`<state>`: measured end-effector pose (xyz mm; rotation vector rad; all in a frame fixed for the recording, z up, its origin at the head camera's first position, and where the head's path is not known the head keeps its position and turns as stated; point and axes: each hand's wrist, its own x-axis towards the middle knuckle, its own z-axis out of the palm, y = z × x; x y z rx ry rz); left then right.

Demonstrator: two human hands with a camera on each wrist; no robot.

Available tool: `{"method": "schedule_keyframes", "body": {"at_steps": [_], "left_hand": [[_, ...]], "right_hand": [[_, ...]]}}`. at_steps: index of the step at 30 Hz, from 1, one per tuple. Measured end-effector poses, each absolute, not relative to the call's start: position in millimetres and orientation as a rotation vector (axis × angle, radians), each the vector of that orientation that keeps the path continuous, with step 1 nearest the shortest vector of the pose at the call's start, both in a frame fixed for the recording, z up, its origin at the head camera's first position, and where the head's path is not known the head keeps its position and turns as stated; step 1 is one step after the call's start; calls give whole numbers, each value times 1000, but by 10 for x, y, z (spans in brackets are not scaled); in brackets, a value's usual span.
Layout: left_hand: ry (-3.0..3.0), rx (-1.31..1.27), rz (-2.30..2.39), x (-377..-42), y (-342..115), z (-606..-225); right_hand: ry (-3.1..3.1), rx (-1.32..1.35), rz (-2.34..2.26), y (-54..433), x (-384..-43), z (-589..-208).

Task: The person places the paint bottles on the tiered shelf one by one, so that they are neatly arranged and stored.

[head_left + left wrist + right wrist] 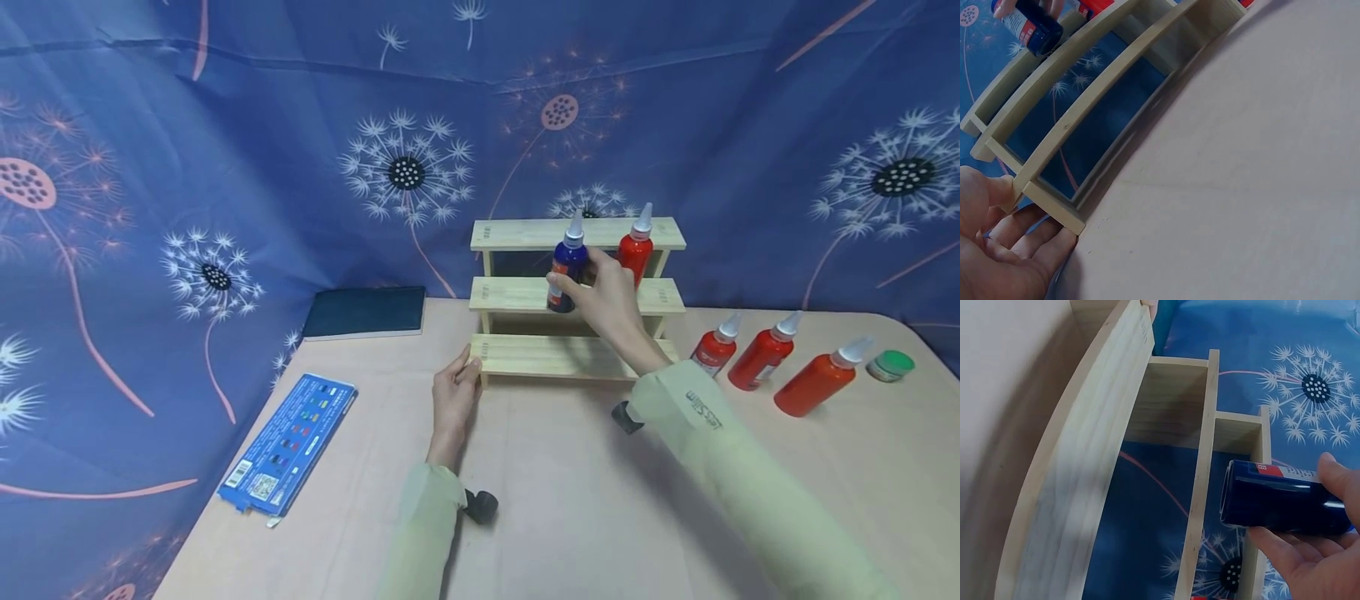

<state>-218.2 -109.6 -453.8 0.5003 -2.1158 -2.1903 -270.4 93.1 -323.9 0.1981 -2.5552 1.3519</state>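
Observation:
My right hand point(611, 296) grips a dark blue squeeze bottle point(567, 265) with a silver pointed cap, at the middle tier of a three-tier wooden shelf point(543, 356). In the right wrist view the blue bottle point(1279, 497) appears apart from the boards, thumb on one side and fingers on the other. My left hand point(453, 396) holds the left end of the lowest board; the left wrist view shows thumb point(997, 190) and fingers pinching that wooden end. A red squeeze bottle point(635, 252) stands on the shelf to the right of the blue one, its base hidden by my right hand.
Right of the shelf stand red squeeze bottles point(760, 360) and an orange-red one point(813, 385), near a small green-lidded jar point(890, 365). A flat blue box point(292, 442) and a dark book point(365, 312) lie left. Patterned blue cloth point(300, 125) hangs behind.

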Motion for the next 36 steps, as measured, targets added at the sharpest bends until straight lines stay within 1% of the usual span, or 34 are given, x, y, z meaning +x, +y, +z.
{"method": "schedule_keyframes", "body": {"at_steps": [4,16,27,36], "left_hand": [[-2137,513,-2188,-2171,-1075,-4533],[-2115,423,-2208,-2142,-1030,-4529],[-2091,439,-2204,-2175,-1065,-4496],[-2082,452,-2185,-2158,-1097,-4538]], "right_hand": [[-2550,179,1368,920,-2741,-3246],[-2546,161,1352,934,-2817,-3283],[-2543,190,1375,881,-2846,-3272],[-2628,218,1371,825,-2823,-3377]]}}
